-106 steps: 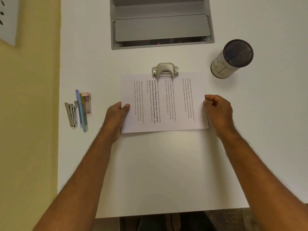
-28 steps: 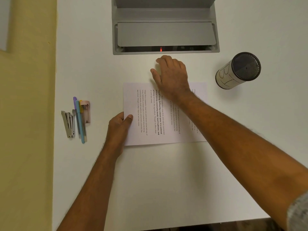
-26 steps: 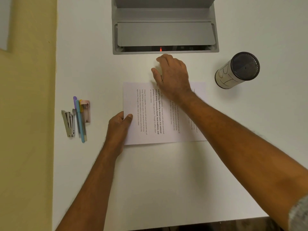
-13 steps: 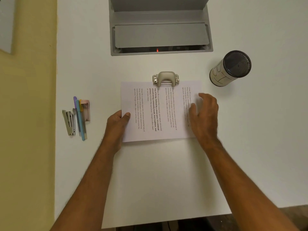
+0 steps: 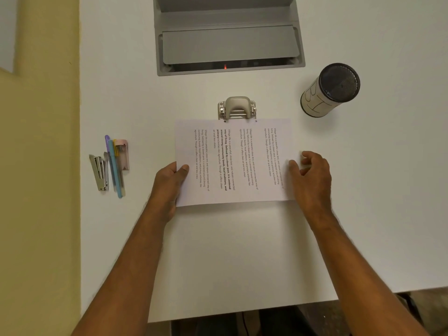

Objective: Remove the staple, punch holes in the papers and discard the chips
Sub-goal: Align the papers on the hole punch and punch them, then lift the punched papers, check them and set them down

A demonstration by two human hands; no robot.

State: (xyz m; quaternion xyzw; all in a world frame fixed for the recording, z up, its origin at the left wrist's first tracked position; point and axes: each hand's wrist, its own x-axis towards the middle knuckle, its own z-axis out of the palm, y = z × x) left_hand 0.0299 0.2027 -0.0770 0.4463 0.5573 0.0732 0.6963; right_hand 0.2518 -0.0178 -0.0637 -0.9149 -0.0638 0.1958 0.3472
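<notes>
Papers lie flat at table centre, long edge turned toward the hole punch, which sits at 12 o'clock from the sheet and touches its far edge. Two small dark dots show on that far edge, just below the punch's posts: holes made, by my reading, though they are small. No staple visible on the sheet; I judge that step finished, the stapler and staple remover lying together with pens well apart at 9 o'clock. Left: emptying the chips, presumably into the cylindrical container at 2 o'clock, whose open top shows a dark mesh interior; a pale paper wrap with hand-drawn marks covers its side. Left hand pinches the sheet's left edge, thumb on top, fingers under or beside it. Right hand is half curled at the sheet's right edge, thumb and fingertips close to the paper; whether it actually grips I cannot tell. Paper thin, matte white, printed text in blocks, some bold. Punch beige, domed lever, bright metal posts and base. Table smooth, matte white; a grey recessed cable tray with a red light at 12 o'clock.
</notes>
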